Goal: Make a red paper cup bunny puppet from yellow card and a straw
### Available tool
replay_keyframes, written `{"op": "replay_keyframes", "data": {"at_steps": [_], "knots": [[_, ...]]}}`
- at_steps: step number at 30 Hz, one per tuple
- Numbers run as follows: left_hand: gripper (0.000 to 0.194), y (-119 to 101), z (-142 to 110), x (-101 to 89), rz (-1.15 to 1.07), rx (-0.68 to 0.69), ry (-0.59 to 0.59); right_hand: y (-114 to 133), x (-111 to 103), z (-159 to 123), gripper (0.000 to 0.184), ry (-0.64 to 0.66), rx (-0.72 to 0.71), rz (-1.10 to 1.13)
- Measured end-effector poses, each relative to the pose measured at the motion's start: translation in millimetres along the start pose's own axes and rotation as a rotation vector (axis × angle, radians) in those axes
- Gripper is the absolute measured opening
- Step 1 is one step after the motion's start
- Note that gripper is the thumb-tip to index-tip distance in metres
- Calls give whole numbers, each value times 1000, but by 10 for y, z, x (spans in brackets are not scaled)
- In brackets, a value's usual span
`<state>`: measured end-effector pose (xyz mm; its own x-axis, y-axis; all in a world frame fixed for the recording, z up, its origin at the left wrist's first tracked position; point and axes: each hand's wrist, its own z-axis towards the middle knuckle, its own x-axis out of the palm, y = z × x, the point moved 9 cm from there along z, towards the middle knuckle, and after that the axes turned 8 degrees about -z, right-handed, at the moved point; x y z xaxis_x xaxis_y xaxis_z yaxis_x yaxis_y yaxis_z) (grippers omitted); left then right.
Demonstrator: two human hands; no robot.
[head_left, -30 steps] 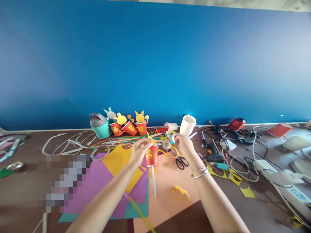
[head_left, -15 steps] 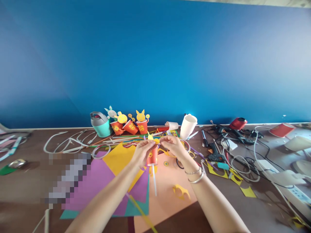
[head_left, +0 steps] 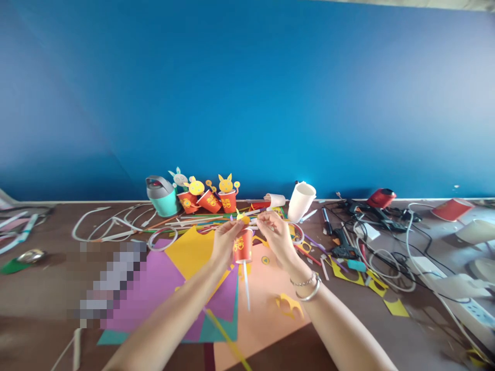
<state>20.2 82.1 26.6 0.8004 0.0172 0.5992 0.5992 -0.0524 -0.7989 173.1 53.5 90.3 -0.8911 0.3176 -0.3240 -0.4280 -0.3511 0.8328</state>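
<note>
Near the middle of the table, my left hand (head_left: 226, 238) is closed, its fingertips pinching a yellow paper cut-out (head_left: 245, 220) with pointed tips. Just below it is a red paper cup (head_left: 243, 246) with yellow lettering, and a pale straw (head_left: 246, 288) sticks out of the cup's underside toward me. My right hand (head_left: 275, 234) is to the right of the cut-out, a small gap away, with thumb and fingers pinched together. Something small and pale may be at its fingertips; I cannot make it out. A small round yellow disc (head_left: 265, 260) lies on the peach paper below the hands.
Purple sheets (head_left: 143, 293), a yellow sheet (head_left: 189, 250) and peach paper (head_left: 263, 314) cover the table. Red cups with paper animal figures (head_left: 227, 193) stand by the blue wall, beside a teal container (head_left: 164, 201). A white cup (head_left: 301, 201), glue gun (head_left: 343, 246) and cables (head_left: 398, 257) are rightward.
My right hand has drawn a little away from the yellow cut-out, which both hands touched before. My left hand keeps hold. The view has shifted slightly.
</note>
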Motion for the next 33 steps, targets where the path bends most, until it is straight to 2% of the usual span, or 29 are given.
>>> {"op": "replay_keyframes", "data": {"at_steps": [4, 8, 18, 23, 27, 30, 33], "knots": [[25, 83, -72, 84, -27, -75, 34, -162, 155, -48, 19, 38, 141, 170], [23, 121, -115, 129, -79, -123, 51, -209, 200, -69, 19, 17, 167, 183], [20, 111, -150, 212, -83, -124, 107, -184, 139, -87, 14, -39, 129, 35], [21, 106, -143, 198, -51, -69, 127, -33, 86, -83, 11, -69, 29, -95], [21, 119, -135, 172, -9, -30, 126, 53, 72, -90, 10, -68, -49, -285], [20, 133, -125, 168, 0, -25, 135, 21, 76, -98, 13, -37, -33, -414], [20, 120, -106, 143, -8, -23, 117, -88, 73, -78, 21, 9, 41, -352]]}}
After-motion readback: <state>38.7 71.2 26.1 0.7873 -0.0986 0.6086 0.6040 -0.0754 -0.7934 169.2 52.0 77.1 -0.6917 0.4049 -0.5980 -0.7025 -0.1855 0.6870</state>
